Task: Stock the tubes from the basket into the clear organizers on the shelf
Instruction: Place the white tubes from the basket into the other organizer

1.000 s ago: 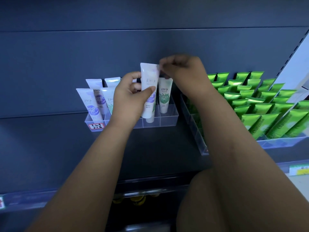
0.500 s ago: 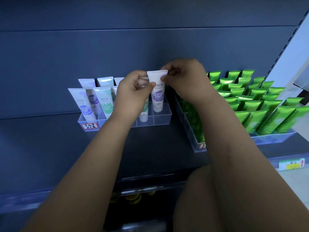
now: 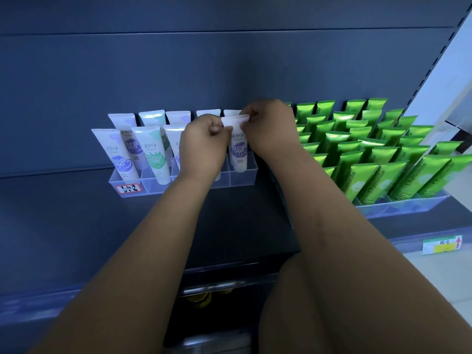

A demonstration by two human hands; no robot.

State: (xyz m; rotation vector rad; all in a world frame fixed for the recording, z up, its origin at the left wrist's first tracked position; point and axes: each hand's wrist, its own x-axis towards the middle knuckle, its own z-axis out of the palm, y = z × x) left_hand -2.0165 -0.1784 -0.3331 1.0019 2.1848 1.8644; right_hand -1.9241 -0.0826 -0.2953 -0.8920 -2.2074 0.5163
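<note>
White, purple-printed tube [image 3: 238, 152] stands upright, crimp pinched between left hand [image 3: 201, 146] and right hand [image 3: 270, 129], lower end down in the clear organizer [image 3: 242, 178] just below them.

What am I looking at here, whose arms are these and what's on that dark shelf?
No machine: a person's two bare arms, filmed by one camera worn on their head. The left hand and right hand both pinch the flat top of a white plastic tube with a purple label, its lower end in the rightmost slot of a small clear plastic organizer on the dark shelf. Other white tubes stand beside it; a larger clear organizer on the right holds shiny green tubes.
</note>
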